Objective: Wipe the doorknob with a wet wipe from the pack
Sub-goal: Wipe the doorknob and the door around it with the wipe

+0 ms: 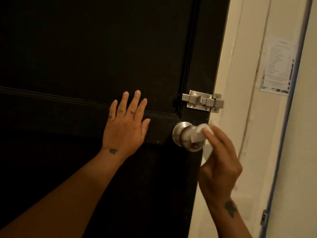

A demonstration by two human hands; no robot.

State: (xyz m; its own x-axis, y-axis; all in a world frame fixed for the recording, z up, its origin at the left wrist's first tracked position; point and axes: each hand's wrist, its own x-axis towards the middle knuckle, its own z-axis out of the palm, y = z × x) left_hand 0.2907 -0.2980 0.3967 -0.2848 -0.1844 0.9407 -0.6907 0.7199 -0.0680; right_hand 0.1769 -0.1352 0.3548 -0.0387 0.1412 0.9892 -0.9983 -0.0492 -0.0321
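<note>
A round silver doorknob (186, 137) sticks out of the black door (85, 57) near its right edge. My right hand (219, 162) holds a crumpled white wet wipe (205, 128) and presses it against the knob's upper right side. Part of the wipe hangs down behind my fingers. My left hand (127, 122) lies flat on the door panel left of the knob, fingers spread, holding nothing. The wipe pack is out of view.
A silver slide bolt (202, 101) is mounted just above the knob, reaching the door's edge. Right of the door stand a cream door frame (243, 83) and wall, with a printed paper notice (276, 67) taped up and a blue strip (289, 100) running down the wall.
</note>
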